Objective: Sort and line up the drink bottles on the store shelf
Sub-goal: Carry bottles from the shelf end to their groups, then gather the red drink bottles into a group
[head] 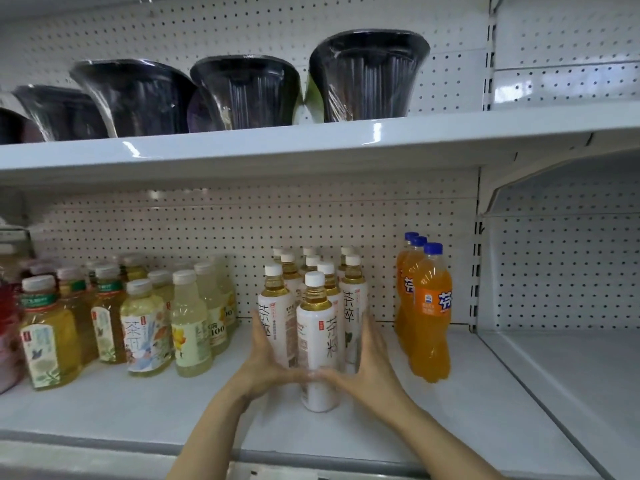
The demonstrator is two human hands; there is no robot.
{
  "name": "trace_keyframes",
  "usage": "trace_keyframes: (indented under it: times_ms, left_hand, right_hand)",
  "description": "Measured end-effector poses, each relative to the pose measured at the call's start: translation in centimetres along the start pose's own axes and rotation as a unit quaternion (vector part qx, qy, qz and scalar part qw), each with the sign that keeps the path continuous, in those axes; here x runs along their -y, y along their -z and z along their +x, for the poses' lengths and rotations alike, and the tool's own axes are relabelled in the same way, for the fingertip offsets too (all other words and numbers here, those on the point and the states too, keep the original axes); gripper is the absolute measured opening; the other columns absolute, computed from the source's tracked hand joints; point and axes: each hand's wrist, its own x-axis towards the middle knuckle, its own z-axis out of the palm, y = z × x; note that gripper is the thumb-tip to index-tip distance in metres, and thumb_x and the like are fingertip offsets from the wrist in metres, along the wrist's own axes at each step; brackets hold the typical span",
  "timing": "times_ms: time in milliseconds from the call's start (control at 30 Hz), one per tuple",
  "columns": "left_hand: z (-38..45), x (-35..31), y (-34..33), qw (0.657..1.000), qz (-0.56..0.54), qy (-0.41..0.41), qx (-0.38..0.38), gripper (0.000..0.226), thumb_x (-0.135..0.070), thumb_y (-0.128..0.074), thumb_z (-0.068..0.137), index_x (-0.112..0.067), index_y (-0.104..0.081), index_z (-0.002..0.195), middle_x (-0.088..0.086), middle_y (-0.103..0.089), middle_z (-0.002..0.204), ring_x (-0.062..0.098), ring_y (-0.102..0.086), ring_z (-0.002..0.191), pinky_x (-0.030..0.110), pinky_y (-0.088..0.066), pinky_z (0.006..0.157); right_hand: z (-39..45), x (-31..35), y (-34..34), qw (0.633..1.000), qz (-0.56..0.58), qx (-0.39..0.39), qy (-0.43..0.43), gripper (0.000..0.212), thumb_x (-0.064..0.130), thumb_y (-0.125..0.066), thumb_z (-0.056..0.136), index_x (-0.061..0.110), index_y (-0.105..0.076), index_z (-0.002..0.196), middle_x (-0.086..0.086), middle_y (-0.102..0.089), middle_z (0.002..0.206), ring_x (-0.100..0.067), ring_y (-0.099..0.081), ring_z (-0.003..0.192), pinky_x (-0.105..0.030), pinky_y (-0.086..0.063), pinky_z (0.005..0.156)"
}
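step in hand: looks like you're squaring up the white-label tea bottles (317, 327), the cluster mid-shelf, a bit toward the back wall, with one front bottle (318, 344) sticking out toward the front edge.

left hand (266, 362): fingers spread fairly wide and flat against the left side of the cluster, thumb coming round the front bottle low down. More of a press than a real grab.

right hand (363, 358): same deal mirrored, fingers straight up along the right side, thumb meeting the other one at the front.

neighbours: orange soda bottles (427, 306) stand apart near the shelf's right end, pale yellow drinks (194, 323) to the left with a gap.

shelf (138, 403): plenty of bare white surface in front.

next move, my guess: nudge that front bottle back so it sits in a tidy column, keeping both palms even so nothing topples. Those tall bottles look tippy, so push low.
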Motion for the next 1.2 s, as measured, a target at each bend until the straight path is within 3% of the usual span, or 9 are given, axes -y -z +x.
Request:
trace_keyframes:
  times_ms: [167, 333, 500, 600, 733, 900, 1033, 1133, 1200]
  left_hand:
    - [1.0, -0.3, 0.1, 0.995, -0.02, -0.013, 0.099, 0.148, -0.029, -0.1, 0.048, -0.05, 0.008, 0.148, -0.02, -0.042, 0.148, 0.004, -0.045, 0.135, 0.033, -0.042, 0.11]
    - [1.8, 0.0, 1.4, 0.995, 0.038, -0.001, 0.093, 0.17, -0.05, -0.099, 0.038, -0.035, 0.03, 0.149, -0.021, 0.014, 0.158, 0.002, 0.003, 0.146, 0.035, -0.011, 0.122]
    - [2.9, -0.6, 1.6, 0.987, 0.093, -0.009, 0.131, 0.169, -0.06, -0.096, 0.037, -0.044, 0.033, 0.144, -0.018, 0.008, 0.164, 0.006, -0.001, 0.151, 0.044, -0.02, 0.122]
    - [1.5, -1.2, 2.7, 0.983, 0.144, -0.031, 0.112, 0.157, -0.065, -0.09, 0.048, -0.038, 0.026, 0.15, -0.016, 0.01, 0.163, 0.007, 0.0, 0.151, 0.04, -0.015, 0.124]
    - [-2.4, -1.2, 6.1, 0.909, 0.399, -0.097, 0.07, 0.121, -0.064, -0.069, 0.077, -0.027, 0.015, 0.156, -0.002, 0.006, 0.166, 0.022, -0.005, 0.152, 0.042, -0.014, 0.123]
    - [-8.2, -1.7, 12.2, 0.83, 0.546, -0.114, 0.019, 0.099, -0.066, -0.056, 0.085, -0.025, -0.003, 0.158, 0.0, -0.014, 0.165, 0.023, -0.02, 0.149, 0.039, -0.018, 0.121]
    - [-13.4, -1.3, 16.8, 0.795, 0.596, -0.107, -0.039, 0.075, -0.062, -0.051, 0.09, -0.027, -0.026, 0.152, -0.001, -0.046, 0.148, 0.023, -0.046, 0.132, 0.036, -0.038, 0.107]
    - [-17.0, 0.8, 20.3, 0.785, 0.594, -0.126, -0.123, 0.058, -0.058, -0.068, 0.078, -0.026, -0.061, 0.126, -0.006, -0.07, 0.101, 0.019, -0.068, 0.09, 0.034, -0.055, 0.069]
    - [-19.6, 2.4, 22.6, 0.783, 0.584, -0.128, -0.169, 0.052, -0.052, -0.083, 0.065, -0.026, -0.07, 0.108, -0.01, -0.068, 0.078, 0.015, -0.068, 0.067, 0.03, -0.051, 0.047]
  right_hand:
    - [2.5, 0.3, -3.0, 0.999, 0.033, -0.004, -0.006, 0.123, 0.075, -0.062, 0.07, 0.033, 0.02, 0.15, 0.012, 0.018, 0.16, -0.01, 0.012, 0.148, -0.048, -0.008, 0.122]
    - [3.0, 0.3, -3.7, 0.998, 0.02, -0.043, -0.03, 0.136, 0.083, -0.063, 0.056, 0.032, 0.022, 0.15, 0.011, 0.023, 0.159, -0.013, 0.016, 0.148, -0.048, -0.005, 0.122]
    - [3.7, 0.6, -3.5, 0.999, 0.04, -0.031, -0.013, 0.123, 0.075, -0.072, 0.061, 0.045, 0.007, 0.15, 0.015, -0.009, 0.161, -0.012, -0.013, 0.148, -0.054, -0.025, 0.116]
    - [1.9, 2.1, -3.3, 0.996, -0.009, -0.086, -0.016, 0.111, 0.078, -0.066, 0.065, 0.044, -0.004, 0.151, 0.013, -0.017, 0.16, -0.013, -0.02, 0.146, -0.052, -0.03, 0.114]
    - [-2.1, 5.0, -3.3, 0.971, -0.111, -0.211, 0.017, 0.08, 0.055, -0.062, 0.082, 0.024, -0.031, 0.148, 0.001, -0.039, 0.15, -0.019, -0.035, 0.137, -0.041, -0.034, 0.109]
    - [-4.6, 8.3, -6.4, 0.953, -0.2, -0.201, 0.106, 0.058, 0.041, -0.068, 0.084, 0.014, -0.051, 0.132, -0.005, -0.06, 0.126, -0.025, -0.055, 0.117, -0.041, -0.045, 0.098]
    - [-5.8, 11.8, -10.3, 0.952, -0.229, -0.155, 0.133, 0.057, 0.033, -0.079, 0.076, 0.015, -0.057, 0.126, -0.003, -0.066, 0.116, -0.026, -0.062, 0.105, -0.036, -0.05, 0.089]
    - [-7.0, 14.7, -13.7, 0.954, -0.237, -0.127, 0.131, 0.053, 0.035, -0.079, 0.076, 0.014, -0.062, 0.122, -0.002, -0.068, 0.113, -0.025, -0.064, 0.102, -0.036, -0.052, 0.087]
    - [-7.8, 16.5, -16.0, 0.954, -0.233, -0.116, 0.146, 0.051, 0.037, -0.075, 0.077, 0.014, -0.063, 0.121, -0.001, -0.069, 0.109, -0.023, -0.066, 0.098, -0.034, -0.053, 0.083]
